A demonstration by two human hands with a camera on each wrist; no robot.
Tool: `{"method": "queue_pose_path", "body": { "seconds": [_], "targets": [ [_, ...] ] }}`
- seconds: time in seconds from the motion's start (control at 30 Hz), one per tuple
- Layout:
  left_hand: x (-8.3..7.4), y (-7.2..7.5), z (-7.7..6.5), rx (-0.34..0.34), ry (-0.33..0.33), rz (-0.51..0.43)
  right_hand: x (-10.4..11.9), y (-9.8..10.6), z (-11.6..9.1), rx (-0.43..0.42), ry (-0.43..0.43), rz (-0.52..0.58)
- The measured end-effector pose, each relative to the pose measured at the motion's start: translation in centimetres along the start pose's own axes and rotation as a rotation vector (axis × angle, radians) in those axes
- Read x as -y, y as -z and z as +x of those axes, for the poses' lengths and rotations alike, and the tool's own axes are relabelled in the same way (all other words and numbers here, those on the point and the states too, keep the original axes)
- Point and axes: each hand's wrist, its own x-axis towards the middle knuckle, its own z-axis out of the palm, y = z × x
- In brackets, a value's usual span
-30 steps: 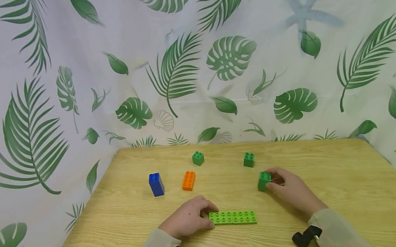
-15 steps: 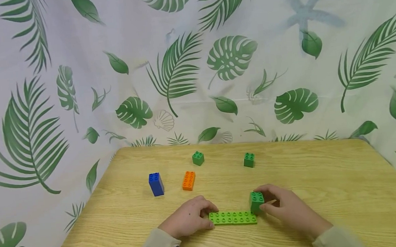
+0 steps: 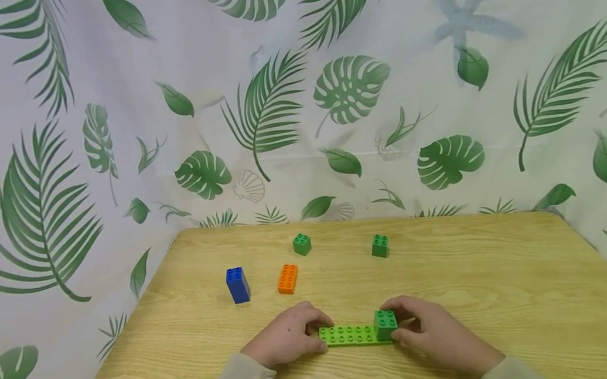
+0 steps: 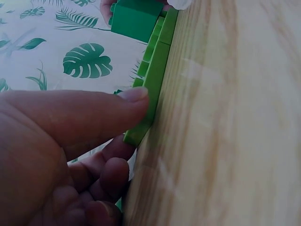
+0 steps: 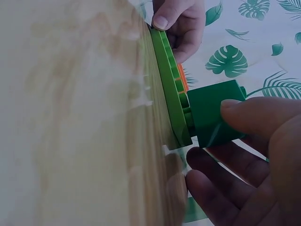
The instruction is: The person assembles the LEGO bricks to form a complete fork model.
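On the table (image 3: 499, 270), far edge well beyond, I see left hand (image 3: 288, 334) pinching plates (image 3: 340, 335), right hand (image 3: 434, 332) gripping a green block (image 3: 386, 327), apparently being seated, probably needing pressing.

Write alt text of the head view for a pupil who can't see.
A left hand pinches one end of a light-green strip; the right hand holds a green block over the other. On the wooden table beyond are an orange brick, a blue block and two more green blocks.

Table (image 3: 510, 275) bearing lime plates (image 3: 340, 336), bricks (image 3: 287, 279)
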Motion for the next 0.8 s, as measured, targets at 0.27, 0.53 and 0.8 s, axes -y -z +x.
{"method": "queue_pose_path", "body": {
  "seconds": [0.27,0.53,0.8],
  "targets": [
    [0.38,-0.14,0.21,0.006,-0.004,-0.008,-0.22,-0.18,-0.11,0.012,0.049,-0.047],
    [0.29,-0.21,0.1,0.005,-0.008,-0.013,0.05,-0.39,-0.21,0.004,0.017,-0.077],
    [0.02,-0.21,0.02,-0.002,-0.002,-0.014,0.27,-0.43,-0.19,-0.006,0.007,-0.094]
  ]
}}
